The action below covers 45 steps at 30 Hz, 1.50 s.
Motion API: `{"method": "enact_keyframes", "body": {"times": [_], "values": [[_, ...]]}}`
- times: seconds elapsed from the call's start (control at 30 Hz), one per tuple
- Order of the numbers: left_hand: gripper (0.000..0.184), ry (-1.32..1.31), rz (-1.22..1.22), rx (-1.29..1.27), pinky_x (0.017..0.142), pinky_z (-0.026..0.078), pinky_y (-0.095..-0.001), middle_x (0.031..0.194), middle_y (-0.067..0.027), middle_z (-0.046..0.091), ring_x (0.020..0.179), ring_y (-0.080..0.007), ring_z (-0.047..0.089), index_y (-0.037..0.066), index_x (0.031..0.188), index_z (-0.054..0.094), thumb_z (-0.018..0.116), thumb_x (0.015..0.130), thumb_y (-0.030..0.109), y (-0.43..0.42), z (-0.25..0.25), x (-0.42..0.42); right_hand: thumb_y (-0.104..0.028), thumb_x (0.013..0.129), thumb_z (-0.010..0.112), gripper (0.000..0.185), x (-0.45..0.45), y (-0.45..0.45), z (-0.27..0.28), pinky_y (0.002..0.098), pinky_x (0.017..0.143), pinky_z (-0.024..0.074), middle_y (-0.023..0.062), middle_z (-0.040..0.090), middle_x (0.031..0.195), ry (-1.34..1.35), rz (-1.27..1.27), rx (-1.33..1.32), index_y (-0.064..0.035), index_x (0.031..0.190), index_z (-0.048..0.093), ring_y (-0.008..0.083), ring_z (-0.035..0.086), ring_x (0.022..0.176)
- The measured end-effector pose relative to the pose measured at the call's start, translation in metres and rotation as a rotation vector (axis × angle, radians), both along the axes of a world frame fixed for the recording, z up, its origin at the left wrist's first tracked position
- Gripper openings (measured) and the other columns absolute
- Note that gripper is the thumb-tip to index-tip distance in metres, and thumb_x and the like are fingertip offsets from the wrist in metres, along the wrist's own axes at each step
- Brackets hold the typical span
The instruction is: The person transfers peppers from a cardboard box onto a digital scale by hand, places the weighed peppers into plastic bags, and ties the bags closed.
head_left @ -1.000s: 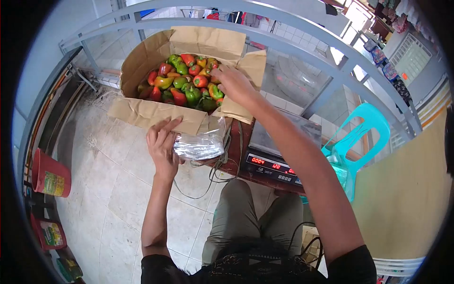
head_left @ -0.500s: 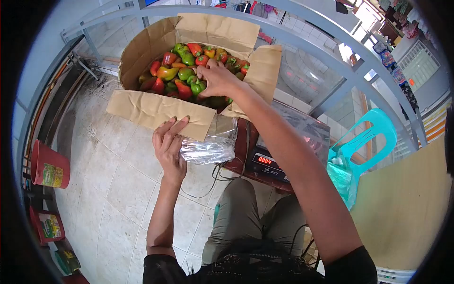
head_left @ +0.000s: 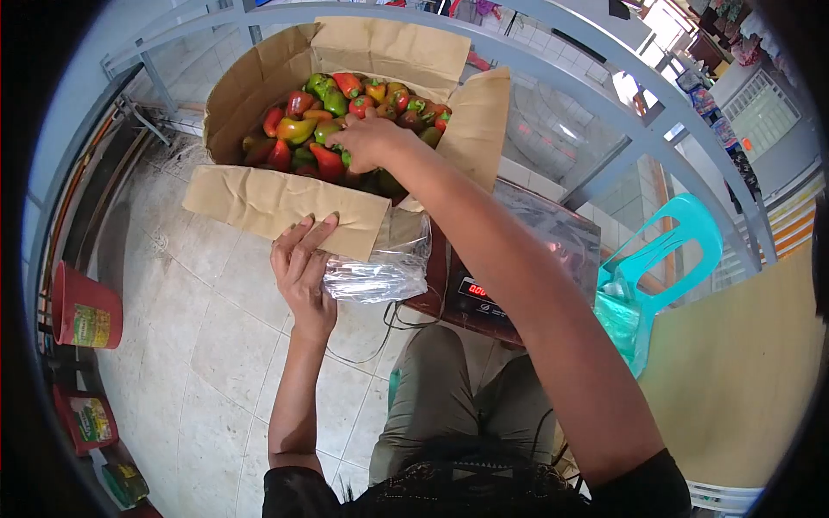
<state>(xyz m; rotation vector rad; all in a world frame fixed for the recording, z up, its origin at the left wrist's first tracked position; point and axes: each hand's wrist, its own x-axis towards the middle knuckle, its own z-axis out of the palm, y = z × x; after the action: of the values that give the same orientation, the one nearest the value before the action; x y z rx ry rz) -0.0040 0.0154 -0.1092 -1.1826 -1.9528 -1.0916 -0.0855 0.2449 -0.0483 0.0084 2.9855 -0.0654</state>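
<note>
Red, green and yellowish bell peppers [head_left: 296, 130] fill an open brown cardboard box [head_left: 285, 197]. My right hand [head_left: 371, 142] reaches in at the middle of the pile, its fingers curled down on a bell pepper that the hand mostly covers; a bit of green shows beside the fingertips. My left hand [head_left: 302, 268] is at the box's near flap, fingers over its edge and thumb lower down. Beside that thumb, below the flap, lies a bundle of clear plastic [head_left: 376, 278].
A digital scale [head_left: 484, 293] with a red display stands to the right, partly behind my right arm. Further right is a turquoise plastic chair [head_left: 686, 233] with a green plastic bag [head_left: 617, 315]. Red pots [head_left: 89, 304] line the left side. Metal railing [head_left: 518, 60] runs behind the box.
My right hand has shifted slightly left among the peppers and its fingers have curled in more, covering the green pepper beneath. My left hand stays on the flap. The whole view has shifted slightly.
</note>
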Motion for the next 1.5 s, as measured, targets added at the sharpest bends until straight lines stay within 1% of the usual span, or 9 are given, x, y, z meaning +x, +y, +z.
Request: {"method": "enact_keyframes", "body": {"times": [0.23,0.43,0.67,0.9,1.0,1.2,1.27,1.37,1.5], "values": [[0.017,-0.032,-0.016,-0.067,0.105,0.037,-0.0439,0.118,-0.01,0.068,0.12,-0.0332,0.052,0.001,0.074,0.055,0.057,0.086,0.013,-0.006,0.005,0.0,-0.026,0.072,0.074,0.079,-0.008,-0.012,0.024,0.045,0.105,0.0414,0.0134,0.052,0.137,-0.221,0.01,0.038,-0.0227,0.145,0.043,0.0309,0.049,0.127],[0.017,-0.027,-0.033,-0.066,0.104,0.037,-0.0434,0.12,-0.0095,0.067,0.122,-0.0335,0.051,0.002,0.074,0.054,0.057,0.085,0.014,-0.006,0.0,-0.003,-0.023,0.074,0.073,0.071,-0.015,-0.005,0.006,0.0468,0.104,0.0417,0.0109,0.053,0.136,-0.198,0.031,-0.004,-0.0207,0.14,0.047,0.0331,0.049,0.126],[0.014,0.009,-0.022,-0.092,0.103,0.038,-0.0428,0.12,-0.0091,0.067,0.121,-0.033,0.052,0.002,0.075,0.056,0.059,0.083,0.012,-0.007,0.001,-0.003,-0.021,0.067,0.078,0.069,0.009,0.002,-0.006,0.0406,0.102,0.0437,0.0119,0.057,0.127,0.17,-0.001,-0.121,-0.0198,0.132,0.052,0.0372,0.054,0.116],[0.014,0.009,0.009,-0.072,0.103,0.038,-0.043,0.12,-0.0089,0.067,0.119,-0.0335,0.054,0.001,0.076,0.056,0.059,0.084,0.012,-0.002,0.005,0.001,-0.016,0.057,0.087,0.084,0.013,0.043,0.012,0.0487,0.079,0.0583,0.0107,0.052,0.126,0.399,-0.52,-1.231,-0.0123,0.129,0.046,0.0291,0.055,0.112],[0.014,0.033,0.019,-0.067,0.103,0.038,-0.0434,0.12,-0.0097,0.067,0.117,-0.0338,0.054,0.001,0.076,0.055,0.058,0.084,0.012,-0.002,0.002,0.001,-0.015,0.065,0.086,0.073,0.025,0.046,0.028,0.05,0.076,0.0577,0.009,0.054,0.121,0.455,-0.495,-1.624,-0.0094,0.126,0.045,0.0268,0.061,0.105],[0.015,0.019,0.005,-0.058,0.105,0.036,-0.0435,0.121,-0.0121,0.066,0.121,-0.0348,0.051,-0.001,0.075,0.052,0.054,0.085,0.01,0.002,0.007,0.007,-0.01,0.066,0.085,0.07,0.121,0.097,0.107,0.0531,0.082,0.058,0.0099,0.051,0.123,0.618,-0.265,-1.662,-0.0117,0.122,0.043,0.031,0.056,0.112],[0.015,0.022,0.01,-0.072,0.106,0.035,-0.0441,0.124,-0.0129,0.064,0.123,-0.0355,0.05,-0.001,0.077,0.053,0.049,0.086,0.01,0.002,0.008,0.009,-0.017,0.077,0.078,0.06,0.18,0.121,0.112,0.0495,0.091,0.0554,0.0087,0.051,0.127,0.675,-0.243,-1.598,-0.012,0.127,0.044,0.0284,0.056,0.116],[0.016,0.02,0.01,-0.077,0.106,0.034,-0.0452,0.125,-0.0135,0.063,0.122,-0.0361,0.05,-0.001,0.084,0.054,0.046,0.088,0.011,0.002,0.009,0.011,-0.016,0.074,0.081,0.067,0.258,0.152,0.081,0.0479,0.087,0.0573,0.0088,0.053,0.124,0.718,-0.529,-1.539,-0.0104,0.13,0.044,0.0281,0.058,0.113],[0.025,0.042,-0.006,-0.074,0.106,0.033,-0.0439,0.125,-0.013,0.063,0.124,-0.0341,0.048,-0.002,0.094,0.057,0.037,0.095,0.014,0.001,0.009,0.012,-0.016,0.07,0.084,0.072,0.34,0.164,-0.028,0.0478,0.078,0.0593,0.0084,0.055,0.121,0.678,-0.905,-1.453,-0.0082,0.13,0.046,0.0291,0.057,0.111]]}}
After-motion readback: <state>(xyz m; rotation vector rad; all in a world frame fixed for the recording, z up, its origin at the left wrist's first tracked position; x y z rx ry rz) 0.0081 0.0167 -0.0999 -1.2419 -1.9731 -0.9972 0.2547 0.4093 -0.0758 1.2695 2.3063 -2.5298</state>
